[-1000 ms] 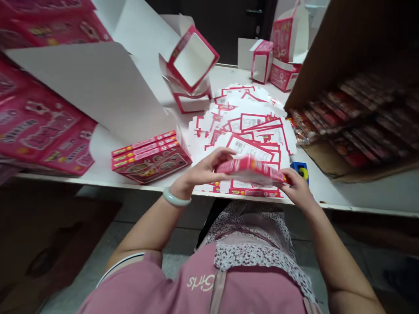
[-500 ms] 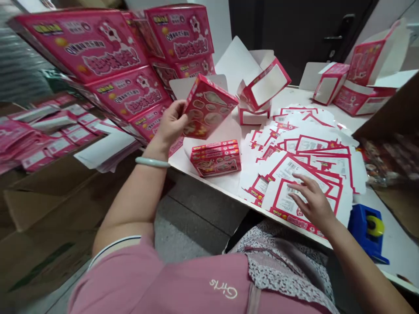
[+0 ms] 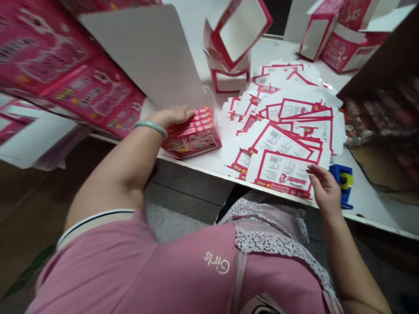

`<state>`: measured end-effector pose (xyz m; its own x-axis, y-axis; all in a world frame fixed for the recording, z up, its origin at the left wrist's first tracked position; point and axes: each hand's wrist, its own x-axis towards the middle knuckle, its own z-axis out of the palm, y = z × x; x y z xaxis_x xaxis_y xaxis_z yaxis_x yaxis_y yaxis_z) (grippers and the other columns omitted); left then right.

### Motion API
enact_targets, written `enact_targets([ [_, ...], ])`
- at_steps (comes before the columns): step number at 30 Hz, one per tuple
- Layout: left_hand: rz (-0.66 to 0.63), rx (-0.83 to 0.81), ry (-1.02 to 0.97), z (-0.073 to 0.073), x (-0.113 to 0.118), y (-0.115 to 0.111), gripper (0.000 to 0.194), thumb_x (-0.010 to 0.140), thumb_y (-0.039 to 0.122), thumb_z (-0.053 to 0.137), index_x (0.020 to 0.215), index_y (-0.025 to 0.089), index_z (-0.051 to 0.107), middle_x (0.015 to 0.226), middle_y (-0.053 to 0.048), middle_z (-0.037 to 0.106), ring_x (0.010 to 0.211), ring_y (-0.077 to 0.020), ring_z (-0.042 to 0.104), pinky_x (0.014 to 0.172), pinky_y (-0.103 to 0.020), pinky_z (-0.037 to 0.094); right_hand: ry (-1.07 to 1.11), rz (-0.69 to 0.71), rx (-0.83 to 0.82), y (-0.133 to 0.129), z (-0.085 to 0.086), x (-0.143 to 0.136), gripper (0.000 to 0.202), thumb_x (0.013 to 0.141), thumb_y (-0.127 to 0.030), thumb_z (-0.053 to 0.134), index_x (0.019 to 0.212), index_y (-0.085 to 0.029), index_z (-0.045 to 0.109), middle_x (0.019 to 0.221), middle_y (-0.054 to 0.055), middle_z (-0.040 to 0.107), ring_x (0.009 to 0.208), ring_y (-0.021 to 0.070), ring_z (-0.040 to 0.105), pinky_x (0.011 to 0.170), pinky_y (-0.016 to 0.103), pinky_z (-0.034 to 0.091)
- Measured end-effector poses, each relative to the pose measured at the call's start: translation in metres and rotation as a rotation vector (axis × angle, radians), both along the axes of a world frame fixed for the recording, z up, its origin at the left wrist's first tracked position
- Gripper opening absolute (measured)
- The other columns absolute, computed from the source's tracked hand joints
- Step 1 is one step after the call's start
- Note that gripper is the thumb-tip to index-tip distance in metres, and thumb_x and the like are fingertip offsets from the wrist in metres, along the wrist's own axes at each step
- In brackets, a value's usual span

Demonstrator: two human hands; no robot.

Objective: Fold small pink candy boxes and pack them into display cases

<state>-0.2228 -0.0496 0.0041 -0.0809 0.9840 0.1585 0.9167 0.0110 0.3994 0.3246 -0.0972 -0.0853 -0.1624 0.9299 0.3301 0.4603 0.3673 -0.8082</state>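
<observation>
My left hand (image 3: 178,114), wearing a pale green bangle, is at the back left of a row of thin pink boxes (image 3: 196,141) near the table's front edge. Its fingers lie close over the rear box, and the thumb is hidden. A raised white flap (image 3: 147,52) stands just behind that hand. My right hand (image 3: 325,189) hovers at the right front, open, with fingers slightly bent and nothing in them. It is beside the near corner of the spread flat printed cartons (image 3: 284,170), white with pink borders.
Large pink display boxes (image 3: 98,91) are stacked at the left. A partly folded carton (image 3: 244,35) stands behind the flat ones. More cartons (image 3: 347,46) sit at the back right. A blue tape dispenser (image 3: 347,198) is beyond my right hand, near wrapped goods (image 3: 376,109).
My left hand has lowered the raised pink box onto the back of the row. My right hand has drawn off the flat cartons toward the tape dispenser. The view has tilted down.
</observation>
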Motion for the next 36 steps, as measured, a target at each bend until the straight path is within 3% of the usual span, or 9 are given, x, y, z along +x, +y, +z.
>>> enact_targets([
  [4, -0.08, 0.169, -0.043, -0.032, 0.105, 0.006, 0.063, 0.099, 0.052, 0.046, 0.143, 0.008, 0.042, 0.151, -0.013, 0.05, 0.141, -0.0234, 0.04, 0.124, -0.048, 0.023, -0.335, -0.115, -0.065, -0.005, -0.027, 0.015, 0.064, 0.088, -0.043, 0.065, 0.143, -0.012, 0.051, 0.144, 0.026, 0.057, 0.134, 0.039, 0.054, 0.108, 0.063, 0.047],
  [6, -0.379, 0.088, -0.026, -0.059, 0.179, -0.002, 0.062, 0.092, 0.039, 0.059, 0.146, 0.014, 0.043, 0.151, -0.013, 0.051, 0.143, -0.0261, 0.041, 0.125, -0.047, 0.027, -0.485, -0.134, -0.08, -0.005, -0.04, 0.011, 0.069, 0.087, -0.042, 0.066, 0.145, -0.011, 0.049, 0.151, 0.028, 0.049, 0.143, 0.0428, 0.043, 0.113, 0.069, 0.037],
  [11, -0.621, -0.139, 0.039, -0.102, 0.29, -0.017, 0.09, 0.079, 0.018, 0.066, 0.159, 0.011, 0.024, 0.167, -0.02, 0.021, 0.157, -0.0401, 0.009, 0.127, -0.064, 0.01, -0.212, -0.213, -0.086, -0.002, -0.049, 0.002, 0.068, 0.083, -0.048, 0.068, 0.139, -0.014, 0.051, 0.133, 0.025, 0.061, 0.12, 0.0347, 0.061, 0.102, 0.058, 0.051],
  [16, -0.668, -0.227, -0.265, -0.035, 0.281, -0.014, 0.049, 0.097, 0.029, 0.049, 0.145, 0.018, 0.053, 0.145, -0.014, 0.058, 0.137, -0.0314, 0.052, 0.119, -0.051, 0.039, 0.103, -0.203, -0.035, 0.012, -0.006, 0.005, 0.033, 0.087, -0.046, 0.068, 0.109, -0.023, 0.062, 0.09, 0.004, 0.066, 0.076, 0.0188, 0.065, 0.073, 0.036, 0.059],
  [19, -0.746, -0.369, -0.566, 0.018, 0.268, -0.018, 0.041, 0.095, 0.045, 0.06, 0.13, 0.026, 0.067, 0.128, -0.005, 0.07, 0.122, -0.0285, 0.064, 0.11, -0.046, 0.05, -0.029, -0.111, 0.2, 0.025, 0.032, -0.004, 0.037, 0.095, -0.042, 0.06, 0.129, -0.027, 0.058, 0.111, 0.008, 0.065, 0.101, 0.0236, 0.067, 0.088, 0.04, 0.059],
  [22, -0.625, -0.336, -0.875, 0.043, 0.263, -0.025, 0.051, 0.083, 0.049, 0.076, 0.127, 0.025, 0.068, 0.118, -0.006, 0.072, 0.117, -0.0318, 0.066, 0.101, -0.049, 0.056, -0.123, -0.072, 0.301, 0.04, 0.058, -0.024, 0.066, 0.097, -0.045, 0.058, 0.156, -0.031, 0.033, 0.149, 0.012, 0.047, 0.143, 0.033, 0.046, 0.111, 0.054, 0.047],
  [25, -0.488, -0.204, -1.074, 0.04, 0.265, -0.027, 0.058, 0.08, 0.053, 0.079, 0.128, 0.023, 0.065, 0.116, -0.009, 0.071, 0.12, -0.0354, 0.065, 0.096, -0.053, 0.059, 0.032, -0.043, 0.109, 0.059, 0.065, -0.045, 0.079, 0.092, -0.055, 0.064, 0.158, -0.029, 0.03, 0.16, 0.013, 0.04, 0.153, 0.0333, 0.033, 0.116, 0.059, 0.042],
  [30, -0.396, -0.021, -1.164, 0.011, 0.27, -0.017, 0.065, 0.068, 0.054, 0.088, 0.12, 0.022, 0.066, 0.115, -0.009, 0.072, 0.118, -0.0332, 0.066, 0.103, -0.048, 0.058, 0.486, 0.248, -0.329, 0.076, 0.055, -0.069, 0.07, 0.073, -0.064, 0.078, 0.126, -0.021, 0.062, 0.128, 0.011, 0.071, 0.123, 0.0295, 0.065, 0.101, 0.047, 0.058],
  [36, -0.202, -0.058, -1.16, -0.031, 0.251, -0.011, 0.061, 0.066, 0.046, 0.091, 0.12, 0.029, 0.067, 0.116, -0.004, 0.074, 0.11, -0.0277, 0.069, 0.097, -0.042, 0.06, 0.736, 0.034, -0.433, 0.073, 0.042, -0.078, 0.041, 0.066, -0.051, 0.085, 0.086, -0.019, 0.069, 0.078, 0.001, 0.074, 0.075, 0.018, 0.069, 0.079, 0.035, 0.06],
])
